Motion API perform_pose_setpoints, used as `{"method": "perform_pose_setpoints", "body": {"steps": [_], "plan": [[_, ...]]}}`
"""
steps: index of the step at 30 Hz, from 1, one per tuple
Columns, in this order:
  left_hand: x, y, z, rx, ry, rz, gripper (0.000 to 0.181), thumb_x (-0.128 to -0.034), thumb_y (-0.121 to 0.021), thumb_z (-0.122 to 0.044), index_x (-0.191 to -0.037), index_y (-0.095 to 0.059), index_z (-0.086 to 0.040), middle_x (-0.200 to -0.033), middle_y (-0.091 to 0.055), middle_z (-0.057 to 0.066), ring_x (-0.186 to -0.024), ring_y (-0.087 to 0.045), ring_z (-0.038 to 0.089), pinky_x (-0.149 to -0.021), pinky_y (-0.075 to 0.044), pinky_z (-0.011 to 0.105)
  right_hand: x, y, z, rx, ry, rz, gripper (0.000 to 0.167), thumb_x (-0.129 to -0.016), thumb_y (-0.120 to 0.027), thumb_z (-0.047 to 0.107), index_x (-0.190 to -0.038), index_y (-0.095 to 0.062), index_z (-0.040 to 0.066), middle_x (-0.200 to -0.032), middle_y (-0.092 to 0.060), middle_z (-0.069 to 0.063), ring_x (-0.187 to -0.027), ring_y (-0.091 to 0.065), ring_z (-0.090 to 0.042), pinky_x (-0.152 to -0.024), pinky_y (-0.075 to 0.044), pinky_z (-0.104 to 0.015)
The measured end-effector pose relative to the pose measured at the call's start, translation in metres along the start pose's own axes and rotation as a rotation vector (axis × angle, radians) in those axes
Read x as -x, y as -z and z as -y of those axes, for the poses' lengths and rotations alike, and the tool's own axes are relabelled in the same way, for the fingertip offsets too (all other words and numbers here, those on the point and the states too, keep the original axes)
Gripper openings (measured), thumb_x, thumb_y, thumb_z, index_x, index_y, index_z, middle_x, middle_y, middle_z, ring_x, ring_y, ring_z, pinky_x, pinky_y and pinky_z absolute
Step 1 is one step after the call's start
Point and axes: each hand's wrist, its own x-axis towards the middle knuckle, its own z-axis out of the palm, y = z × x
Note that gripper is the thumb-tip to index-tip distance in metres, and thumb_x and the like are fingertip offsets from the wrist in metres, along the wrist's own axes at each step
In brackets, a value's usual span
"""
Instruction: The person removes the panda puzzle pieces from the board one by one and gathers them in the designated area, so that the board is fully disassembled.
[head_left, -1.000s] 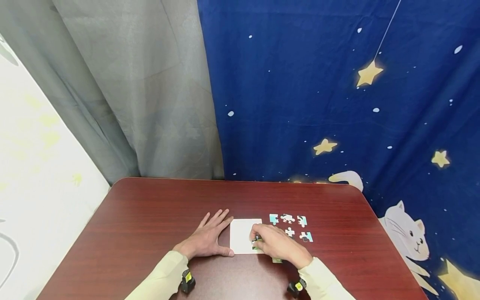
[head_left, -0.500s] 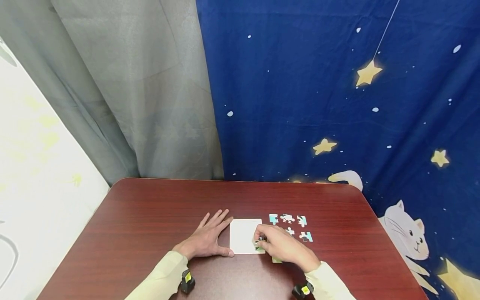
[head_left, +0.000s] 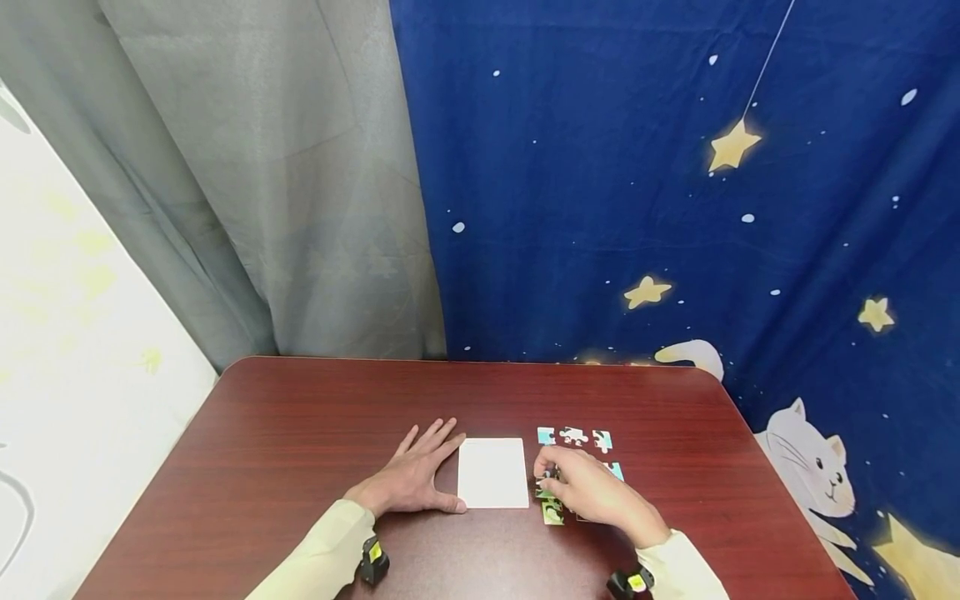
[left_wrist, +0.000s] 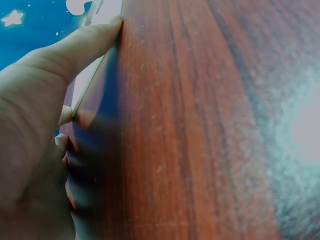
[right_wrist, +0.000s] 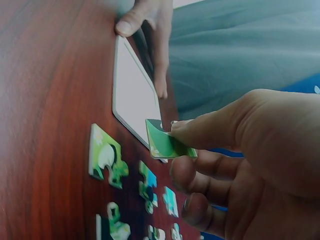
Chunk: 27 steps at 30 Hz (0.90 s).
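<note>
My right hand (head_left: 592, 492) pinches a green jigsaw puzzle piece (right_wrist: 167, 142) between thumb and fingers. It hovers just right of a square white puzzle board (head_left: 492, 473), close to the loose pieces. My left hand (head_left: 411, 479) lies with fingers spread at the board's left side. Its thumb (left_wrist: 90, 42) touches the board's edge in the left wrist view. Near my right hand lies a green puzzle piece (right_wrist: 106, 157), with a blue-and-green one (right_wrist: 148, 184) beyond it. My right hand hides part of the loose pieces in the head view.
Several other puzzle pieces, among them a white one (head_left: 573, 436) and a pale blue one (head_left: 546, 436), lie in a loose grid right of the board. All rest on a reddish-brown table (head_left: 315, 417). Grey and blue curtains (head_left: 555, 208) hang behind it.
My right hand has moved right, from over the board's lower right corner to beside the loose pieces, carrying the green puzzle piece off the board. My left hand has stayed put.
</note>
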Motion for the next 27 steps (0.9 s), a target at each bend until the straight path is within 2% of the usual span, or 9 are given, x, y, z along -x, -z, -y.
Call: {"method": "perform_pose_setpoints", "body": {"steps": [4,8,16,27], "plan": [[0.000,0.000,-0.001,-0.003,-0.011,0.002,0.115,-0.0780,-0.082,-0.072,-0.165,-0.039,-0.010,-0.178,-0.023,0.021,-0.166,-0.018,0.044,-0.130,-0.007,0.073,0.005,0.006,-0.004,-0.016,0.003,-0.030,0.008,-0.102,-0.070,0.013,-0.099,-0.066,0.019,-0.076,-0.057,0.010,-0.063,-0.046,0.000,-0.061,-0.043,-0.023],[0.000,0.002,-0.001,-0.012,-0.013,0.013,0.115,-0.0781,-0.083,-0.070,-0.165,-0.039,-0.010,-0.178,-0.022,0.020,-0.166,-0.018,0.044,-0.130,-0.008,0.073,0.011,0.011,-0.009,-0.031,-0.029,-0.032,0.004,-0.102,-0.069,0.012,-0.101,-0.066,0.016,-0.069,-0.053,0.010,-0.060,-0.046,0.001,-0.061,-0.043,-0.023],[-0.003,0.007,-0.005,-0.065,0.035,0.058,0.112,-0.0791,-0.085,-0.063,-0.166,-0.038,-0.010,-0.179,-0.020,0.018,-0.168,-0.017,0.041,-0.133,-0.009,0.070,0.023,0.018,-0.021,-0.062,-0.076,-0.003,0.012,-0.103,-0.067,0.009,-0.097,-0.064,0.019,-0.069,-0.053,0.007,-0.057,-0.046,-0.002,-0.054,-0.042,-0.023],[-0.003,0.006,-0.005,-0.055,0.040,0.058,0.113,-0.0784,-0.086,-0.063,-0.166,-0.038,-0.011,-0.179,-0.020,0.017,-0.168,-0.016,0.041,-0.133,-0.009,0.070,0.041,0.027,-0.036,-0.115,-0.075,-0.030,0.004,-0.101,-0.068,0.008,-0.102,-0.065,0.011,-0.065,-0.045,0.009,-0.057,-0.043,-0.001,-0.055,-0.039,-0.021]]}}
